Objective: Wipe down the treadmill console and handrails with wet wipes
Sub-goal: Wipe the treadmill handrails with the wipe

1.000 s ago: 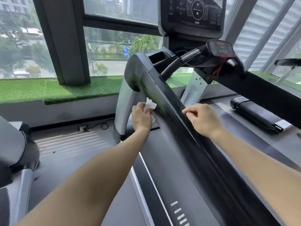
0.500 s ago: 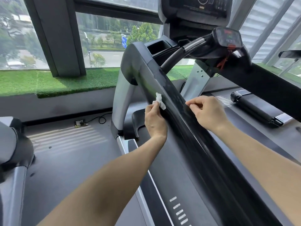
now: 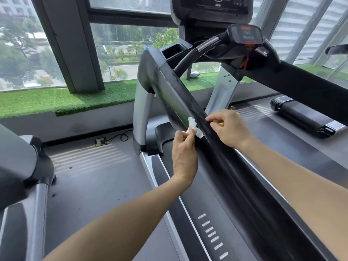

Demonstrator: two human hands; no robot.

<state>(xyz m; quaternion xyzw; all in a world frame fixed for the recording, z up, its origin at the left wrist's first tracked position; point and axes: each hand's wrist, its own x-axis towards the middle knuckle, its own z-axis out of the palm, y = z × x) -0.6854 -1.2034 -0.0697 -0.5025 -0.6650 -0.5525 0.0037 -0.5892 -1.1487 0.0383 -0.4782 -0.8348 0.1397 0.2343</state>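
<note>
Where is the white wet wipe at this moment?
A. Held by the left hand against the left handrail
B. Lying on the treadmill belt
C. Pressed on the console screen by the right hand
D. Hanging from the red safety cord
A: the left hand pinches the wet wipe against the side of the black left handrail, while the right hand rests on top of the same rail.
</note>
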